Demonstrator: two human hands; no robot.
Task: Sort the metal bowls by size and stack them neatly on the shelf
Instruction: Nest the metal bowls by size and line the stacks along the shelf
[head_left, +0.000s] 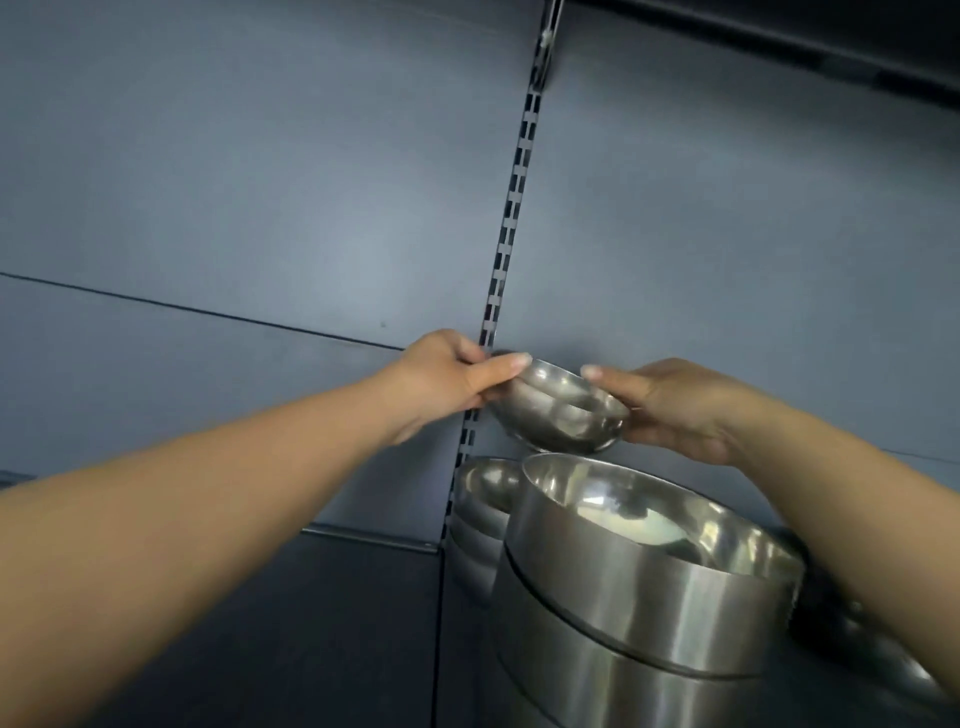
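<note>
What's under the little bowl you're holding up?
Under the small bowl, held by both hands, stand a stack of big bowls and a stack of smaller bowls behind it. The shelf beneath them is hidden.

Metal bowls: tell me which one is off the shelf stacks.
The small bowl, held in the air between the left hand and right hand. The others sit nested in the large stack and the smaller stack behind it.

small bowl gripped by both hands, above stacks
</note>
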